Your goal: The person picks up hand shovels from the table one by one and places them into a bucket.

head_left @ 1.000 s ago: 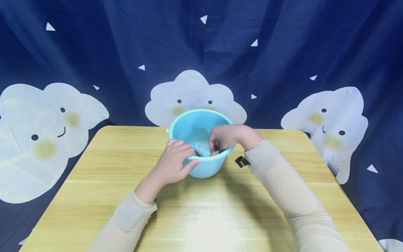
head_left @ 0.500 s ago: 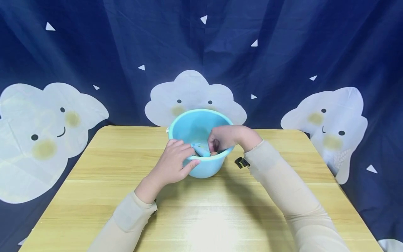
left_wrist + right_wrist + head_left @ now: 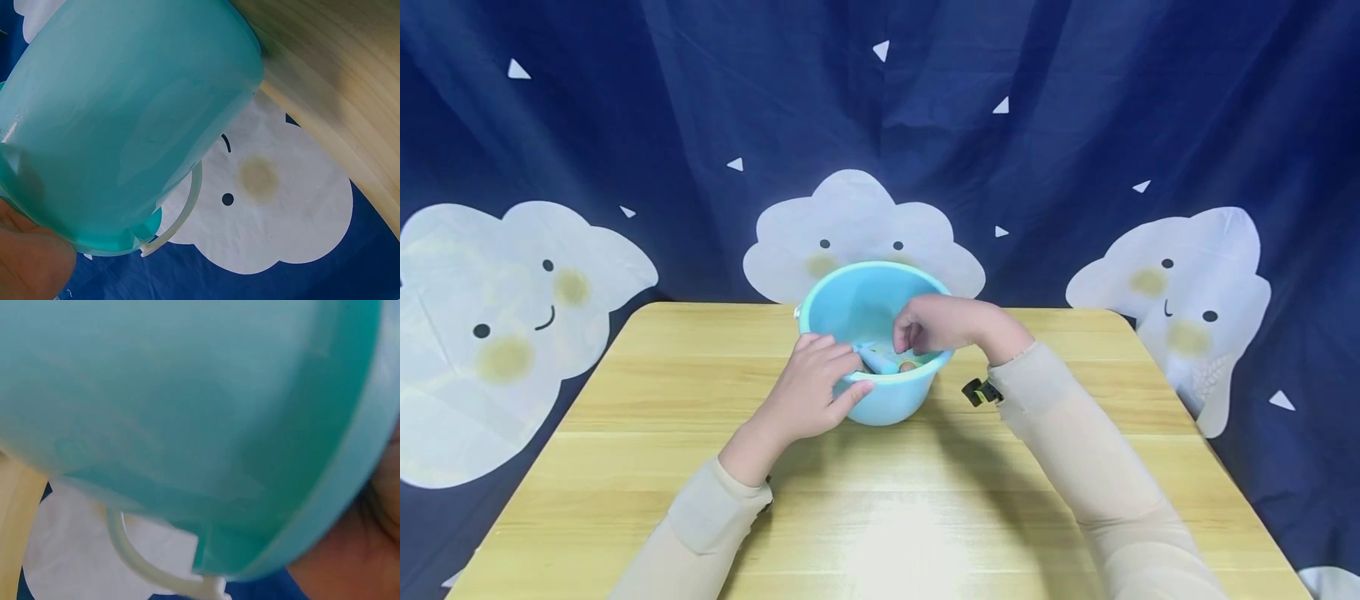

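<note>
A light-blue bucket (image 3: 887, 408) stands on the table, its open top facing up. My left hand (image 3: 808, 387) grips its near left rim, fingers over the edge and thumb outside. My right hand (image 3: 943, 323) reaches over the right rim, with bent fingers hanging inside and nothing visible in them. Below those fingers lie a light-blue tapered object (image 3: 877, 360) with a forked end and a small orange-brown rounded object (image 3: 907, 366). The near wall hides part of both. The wrist views show mostly the bucket's outer wall (image 3: 137, 112) and its pale handle (image 3: 144, 565).
The wooden table (image 3: 700, 500) extends around the bucket. A dark blue curtain (image 3: 1045, 167) with white clouds and triangles hangs behind the table's far edge. Small black devices, such as the right one (image 3: 981, 392), sit at the wrists.
My right hand has lifted slightly off the orange-brown object, which stays in the bucket and shows more now. My left hand keeps its place on the rim.
</note>
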A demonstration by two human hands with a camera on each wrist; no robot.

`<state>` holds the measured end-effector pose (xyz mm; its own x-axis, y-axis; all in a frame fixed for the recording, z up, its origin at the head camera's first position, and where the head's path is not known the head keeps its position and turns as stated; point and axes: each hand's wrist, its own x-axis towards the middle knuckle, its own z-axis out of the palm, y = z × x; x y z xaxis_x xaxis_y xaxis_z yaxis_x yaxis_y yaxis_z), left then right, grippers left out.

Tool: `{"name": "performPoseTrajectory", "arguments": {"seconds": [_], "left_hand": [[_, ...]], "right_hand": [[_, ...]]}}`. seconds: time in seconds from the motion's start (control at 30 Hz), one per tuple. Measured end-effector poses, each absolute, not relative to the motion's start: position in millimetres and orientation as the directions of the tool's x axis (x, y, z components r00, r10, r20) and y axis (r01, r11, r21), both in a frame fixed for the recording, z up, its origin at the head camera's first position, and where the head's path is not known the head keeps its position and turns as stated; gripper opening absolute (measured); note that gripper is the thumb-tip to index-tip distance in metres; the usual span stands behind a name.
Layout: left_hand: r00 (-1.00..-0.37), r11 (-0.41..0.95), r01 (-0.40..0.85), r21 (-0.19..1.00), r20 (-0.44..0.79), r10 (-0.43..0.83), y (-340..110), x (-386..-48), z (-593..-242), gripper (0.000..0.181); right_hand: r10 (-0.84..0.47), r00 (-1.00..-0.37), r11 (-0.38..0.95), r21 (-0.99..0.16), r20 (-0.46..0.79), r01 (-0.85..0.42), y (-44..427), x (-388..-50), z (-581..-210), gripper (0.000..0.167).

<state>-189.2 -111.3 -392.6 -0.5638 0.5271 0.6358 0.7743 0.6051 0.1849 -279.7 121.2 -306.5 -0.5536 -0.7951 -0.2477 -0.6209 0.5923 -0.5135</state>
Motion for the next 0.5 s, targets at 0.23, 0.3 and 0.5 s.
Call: {"name": "performPoseTrajectory", "arguments": {"seconds": [0.23, 0.3, 0.5], "left_hand": [[-0.572, 0.608, 0.770, 0.193, 0.630, 0.525, -112, -189, -393, 0.041], [-0.572, 0.605, 0.772, 0.196, 0.630, 0.526, -112, -188, -393, 0.039], [-0.577, 0.602, 0.772, 0.204, 0.624, 0.527, -112, -188, -391, 0.035]], "right_hand": [[-0.811, -0.574, 0.534, -0.538, -0.110, -0.652, 137, -273, -295, 0.023], [-0.804, -0.588, 0.534, -0.536, -0.084, -0.654, 143, -272, -293, 0.024], [-0.793, -0.609, 0.531, -0.492, -0.001, -0.690, 158, -268, -289, 0.022]]}}
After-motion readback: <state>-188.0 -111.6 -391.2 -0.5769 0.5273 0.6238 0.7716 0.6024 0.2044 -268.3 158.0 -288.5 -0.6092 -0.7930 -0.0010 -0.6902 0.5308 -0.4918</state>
